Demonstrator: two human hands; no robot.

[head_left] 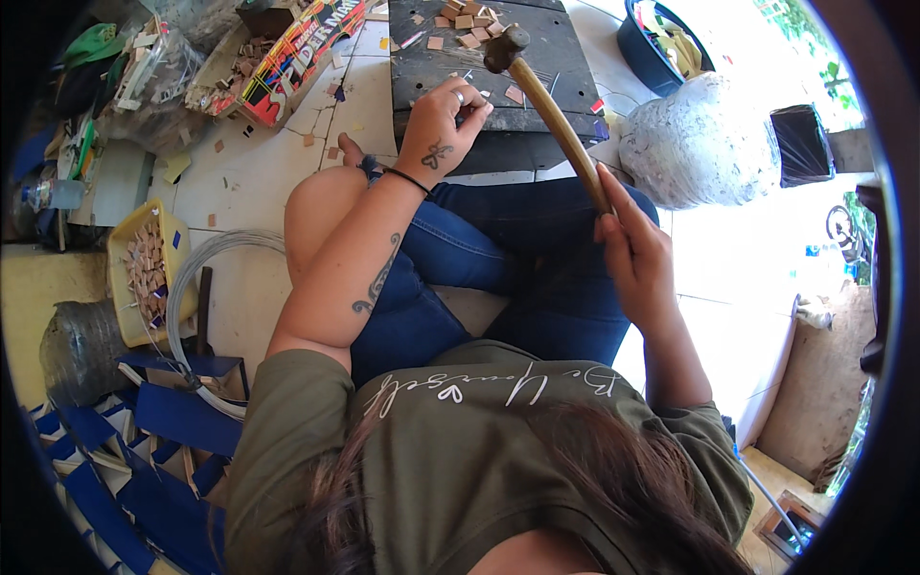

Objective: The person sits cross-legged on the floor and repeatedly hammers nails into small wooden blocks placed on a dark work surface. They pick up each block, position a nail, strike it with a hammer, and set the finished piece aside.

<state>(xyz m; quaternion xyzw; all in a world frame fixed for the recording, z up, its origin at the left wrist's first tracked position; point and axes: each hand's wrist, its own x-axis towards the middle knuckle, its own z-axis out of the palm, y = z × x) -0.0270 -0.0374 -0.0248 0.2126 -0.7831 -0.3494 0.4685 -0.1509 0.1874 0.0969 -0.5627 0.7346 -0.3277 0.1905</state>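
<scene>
Right hand gripping a hammer
Left hand pinched over the counter, can't tell on what; white script on shirt, lettered box far left.

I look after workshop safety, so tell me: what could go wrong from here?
1. The right hand holds the hammer up while the left hand is over the dark table, so a stray blow might hit it.
2. Small brown squares lie loose on the tabletop; a strike could jolt some off.
3. A bare foot is near the table's left side, so something falling might land on it.
</scene>
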